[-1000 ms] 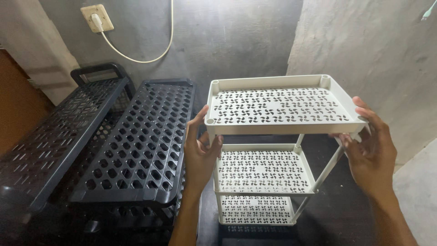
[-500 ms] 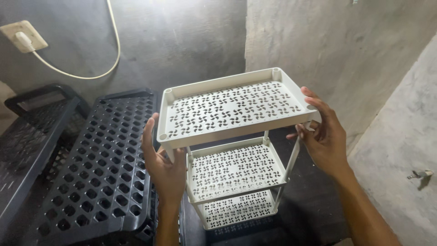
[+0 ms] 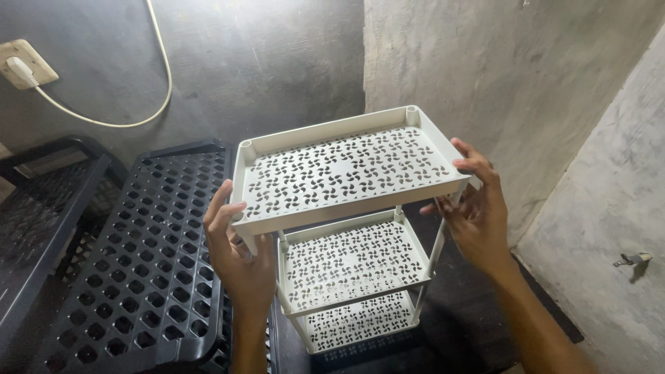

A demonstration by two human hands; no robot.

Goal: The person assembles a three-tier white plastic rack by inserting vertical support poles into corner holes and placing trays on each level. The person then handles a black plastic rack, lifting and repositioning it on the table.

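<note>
White 3-tier perforated plastic rack [image 3: 346, 173] now farther right, top tier clamped between left hand [image 3: 239, 260] and right hand [image 3: 478, 211].

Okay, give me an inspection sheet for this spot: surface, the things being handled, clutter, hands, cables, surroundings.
Surface: dark floor, partly hidden by the racks.
Things handled: white three-tier rack, perforated trays, top tray tilted.
Clutter: black perforated rack left of it; another dark rack further left.
Hands: left hand grips the top tray's left edge; right hand holds its right edge.
Cables: white cable from a wall socket.
Surroundings: rough grey walls; small metal tap at right.
</note>
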